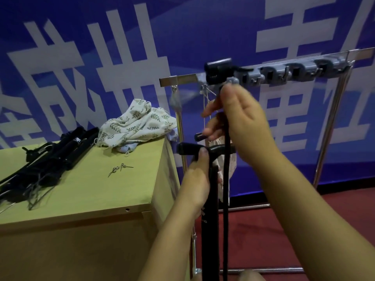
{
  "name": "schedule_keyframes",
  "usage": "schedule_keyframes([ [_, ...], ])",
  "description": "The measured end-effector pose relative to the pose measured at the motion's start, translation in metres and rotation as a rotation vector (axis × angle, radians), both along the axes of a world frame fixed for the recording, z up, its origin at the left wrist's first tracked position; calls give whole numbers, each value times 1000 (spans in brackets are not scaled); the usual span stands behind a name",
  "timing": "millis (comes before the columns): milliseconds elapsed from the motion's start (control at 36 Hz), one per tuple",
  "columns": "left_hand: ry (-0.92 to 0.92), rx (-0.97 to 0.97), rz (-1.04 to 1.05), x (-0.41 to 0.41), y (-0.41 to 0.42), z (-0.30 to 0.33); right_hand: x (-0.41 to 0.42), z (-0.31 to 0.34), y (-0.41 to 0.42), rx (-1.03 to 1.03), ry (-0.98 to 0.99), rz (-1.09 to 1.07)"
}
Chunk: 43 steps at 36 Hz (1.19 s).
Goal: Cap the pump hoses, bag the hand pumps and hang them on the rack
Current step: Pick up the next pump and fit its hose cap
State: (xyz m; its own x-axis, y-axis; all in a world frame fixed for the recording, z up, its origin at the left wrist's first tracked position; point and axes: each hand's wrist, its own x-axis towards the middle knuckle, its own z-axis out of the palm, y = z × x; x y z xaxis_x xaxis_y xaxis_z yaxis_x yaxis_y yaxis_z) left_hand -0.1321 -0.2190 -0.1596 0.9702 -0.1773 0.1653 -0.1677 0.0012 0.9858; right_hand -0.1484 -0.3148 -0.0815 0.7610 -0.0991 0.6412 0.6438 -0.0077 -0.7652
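Observation:
My left hand [197, 179] grips a black hand pump [210, 220] just under its T-handle and holds it upright. Beside the pump runs its black hose [225, 199], which my right hand [239, 116] pinches near the top. The hose's black valve head [218, 71] sticks up above my fingers, level with the rack's bar. Behind the hands stands a steel rack [328, 122] with grey hook clips [284, 72]. A bagged pump [226, 169] hangs from it by a cord, mostly hidden by my hands.
A wooden cabinet [91, 195] at the left carries several more black pumps [50, 159], leaf-print cloth bags [136, 124] and small metal needles [119, 169]. A blue banner covers the wall behind. Red carpet [304, 230] lies under the rack.

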Motion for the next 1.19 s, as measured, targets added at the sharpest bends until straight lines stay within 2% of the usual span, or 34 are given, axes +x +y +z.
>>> schedule_keyframes([
  [56, 6, 16, -39, -3, 1, 3, 1, 12, 2, 47, 11, -17],
  [194, 67, -47, -185, -13, 1, 8, 17, 22, 14, 116, 230, 90],
  [250, 29, -55, -194, -15, 3, 8, 25, 23, 12, 155, 303, 159],
  [361, -115, 48, -149, -7, 7, 1, 31, 24, 7, 289, 456, 289],
  [556, -86, -36, -196, -9, 12, 2, 35, 27, 4, 477, 602, 453],
  [722, -46, -102, -222, -11, 12, 6, 37, 30, 0, 627, 639, 553],
  [833, -52, -117, -235, -9, 16, 5, 32, 40, -8, 665, 563, 562],
  [972, 21, -254, -243, -10, 20, 3, 29, 50, -13, 667, 534, 540],
  [1083, 58, -243, -311, -12, 17, -1, 26, 48, -1, 606, 535, 550],
  [1194, 14, -303, -405, -14, 13, 4, 27, 43, 7, 534, 522, 496],
])
